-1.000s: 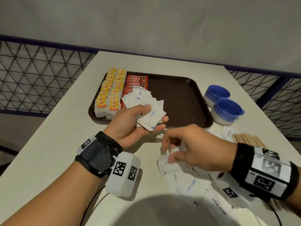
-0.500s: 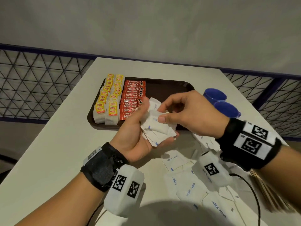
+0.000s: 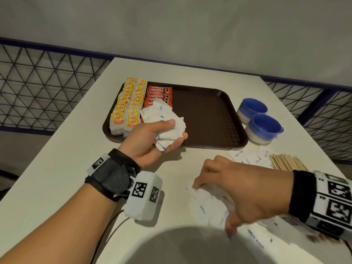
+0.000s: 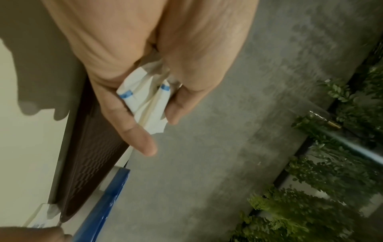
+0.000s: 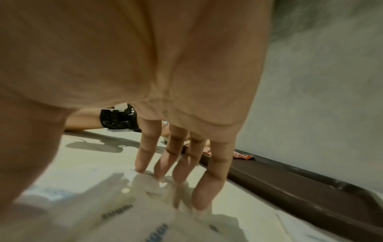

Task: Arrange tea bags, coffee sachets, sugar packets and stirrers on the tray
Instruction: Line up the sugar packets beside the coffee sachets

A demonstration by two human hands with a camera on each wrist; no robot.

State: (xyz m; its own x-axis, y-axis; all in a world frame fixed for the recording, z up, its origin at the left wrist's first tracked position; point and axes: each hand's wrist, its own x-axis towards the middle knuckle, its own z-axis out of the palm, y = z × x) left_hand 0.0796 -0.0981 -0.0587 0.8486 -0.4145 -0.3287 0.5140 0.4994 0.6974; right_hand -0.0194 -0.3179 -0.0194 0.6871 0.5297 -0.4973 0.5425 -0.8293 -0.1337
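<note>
Sugar packets [image 3: 164, 123] sat fanned in the left hand [image 3: 150, 141], thumb and curled fingers clamping the bunch above the near edge of the brown tray [image 3: 205, 119], while the right hand [image 3: 242, 193] reached down with straight, spread fingers, their tips [image 5: 142, 165] touching the loose sugar packets [image 3: 213, 208] scattered on the white table [image 3: 57, 168]. On the tray's left side stood 2 rows of yellow tea bags [image 3: 126, 103] with red coffee sachets [image 3: 159, 93] just beside them; wooden stirrers [image 3: 287, 161] lay on the table to the right, near 2 blue cups [image 3: 259, 121].
</note>
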